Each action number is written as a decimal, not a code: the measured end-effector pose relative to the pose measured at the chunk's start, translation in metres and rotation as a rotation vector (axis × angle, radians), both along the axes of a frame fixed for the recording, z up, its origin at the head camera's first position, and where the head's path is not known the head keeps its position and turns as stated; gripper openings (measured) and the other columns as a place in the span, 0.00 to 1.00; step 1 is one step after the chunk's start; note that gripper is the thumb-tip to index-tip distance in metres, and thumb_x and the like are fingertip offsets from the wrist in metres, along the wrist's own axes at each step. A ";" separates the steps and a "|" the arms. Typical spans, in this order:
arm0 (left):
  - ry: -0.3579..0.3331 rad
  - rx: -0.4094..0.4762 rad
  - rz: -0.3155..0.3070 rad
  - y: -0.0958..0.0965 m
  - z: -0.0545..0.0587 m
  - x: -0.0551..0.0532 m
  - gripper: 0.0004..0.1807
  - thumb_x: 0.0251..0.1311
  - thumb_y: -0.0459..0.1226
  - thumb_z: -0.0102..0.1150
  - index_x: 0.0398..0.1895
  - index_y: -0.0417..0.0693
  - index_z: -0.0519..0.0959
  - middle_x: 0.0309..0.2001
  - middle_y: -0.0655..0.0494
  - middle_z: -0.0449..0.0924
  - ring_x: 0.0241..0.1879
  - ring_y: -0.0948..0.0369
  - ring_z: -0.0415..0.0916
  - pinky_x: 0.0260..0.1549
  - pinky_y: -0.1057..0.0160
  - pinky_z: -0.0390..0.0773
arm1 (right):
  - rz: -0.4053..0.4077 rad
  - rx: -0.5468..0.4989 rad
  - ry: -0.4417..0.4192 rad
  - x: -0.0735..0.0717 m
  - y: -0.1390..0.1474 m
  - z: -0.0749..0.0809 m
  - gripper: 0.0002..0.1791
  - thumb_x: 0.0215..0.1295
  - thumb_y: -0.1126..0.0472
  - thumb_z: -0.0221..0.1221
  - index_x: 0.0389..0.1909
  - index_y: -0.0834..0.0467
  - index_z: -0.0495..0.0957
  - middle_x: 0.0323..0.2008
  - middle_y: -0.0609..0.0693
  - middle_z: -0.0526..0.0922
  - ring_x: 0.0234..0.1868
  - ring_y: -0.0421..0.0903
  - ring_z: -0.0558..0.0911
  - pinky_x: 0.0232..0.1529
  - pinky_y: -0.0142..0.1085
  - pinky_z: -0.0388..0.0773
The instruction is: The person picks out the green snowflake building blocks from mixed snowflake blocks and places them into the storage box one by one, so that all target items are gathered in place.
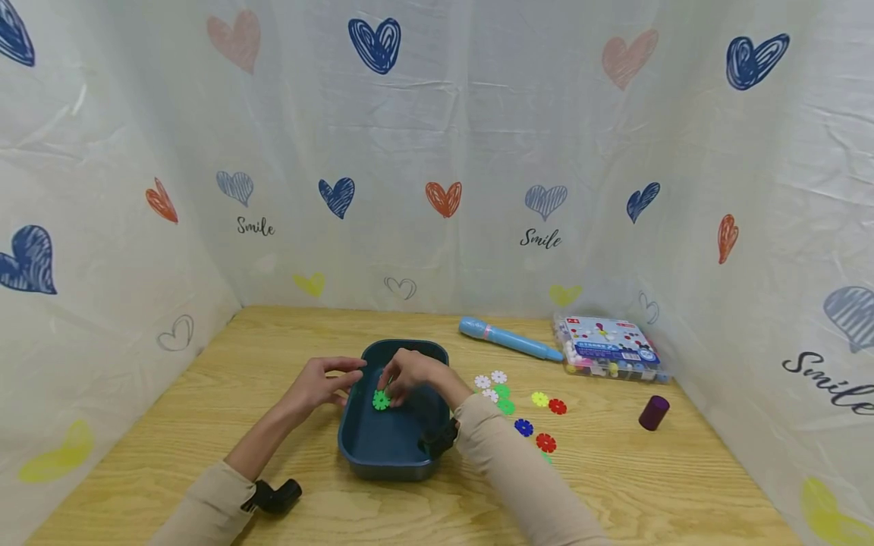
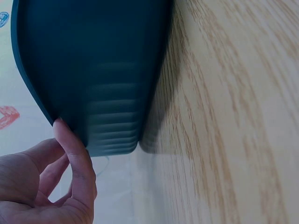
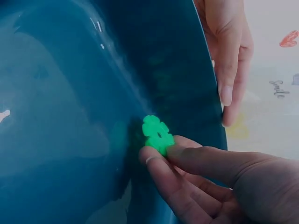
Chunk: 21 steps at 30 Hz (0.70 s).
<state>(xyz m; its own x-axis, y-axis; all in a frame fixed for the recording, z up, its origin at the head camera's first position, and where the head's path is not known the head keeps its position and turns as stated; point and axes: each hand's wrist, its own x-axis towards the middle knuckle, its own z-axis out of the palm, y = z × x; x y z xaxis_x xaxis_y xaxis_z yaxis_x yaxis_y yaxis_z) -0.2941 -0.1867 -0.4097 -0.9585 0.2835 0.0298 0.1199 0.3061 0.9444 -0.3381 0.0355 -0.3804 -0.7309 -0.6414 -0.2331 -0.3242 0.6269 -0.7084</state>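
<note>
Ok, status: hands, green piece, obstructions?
Right fingers pinch bright-green flower-shaped plastic disc inside dark-teal rectangular tub. Left fingers at its rim. Nothing visibly blocking.

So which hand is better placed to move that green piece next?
Probably the right hand: it already pinches the green piece inside the dark blue tray. The left hand is at the tray's edge, apart from the piece.

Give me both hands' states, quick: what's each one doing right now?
Left hand: open, touching the dark blue basin at its rim.
Right hand: closed, pinching a green flower-shaped disc inside the basin.
</note>
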 end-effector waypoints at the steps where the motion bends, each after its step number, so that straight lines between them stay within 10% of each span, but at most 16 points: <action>1: 0.002 0.000 -0.002 0.000 0.000 0.000 0.24 0.68 0.42 0.58 0.62 0.36 0.75 0.57 0.34 0.75 0.37 0.58 0.77 0.27 0.62 0.84 | 0.004 0.004 -0.003 0.000 0.000 0.000 0.09 0.65 0.71 0.59 0.42 0.62 0.85 0.32 0.54 0.88 0.32 0.50 0.89 0.33 0.34 0.86; 21: -0.003 -0.002 0.019 0.001 0.001 0.000 0.23 0.68 0.41 0.58 0.61 0.36 0.75 0.55 0.36 0.77 0.36 0.58 0.76 0.28 0.60 0.85 | -0.012 -0.011 0.040 0.007 0.024 0.020 0.12 0.67 0.68 0.59 0.48 0.68 0.82 0.41 0.59 0.87 0.36 0.52 0.89 0.41 0.43 0.86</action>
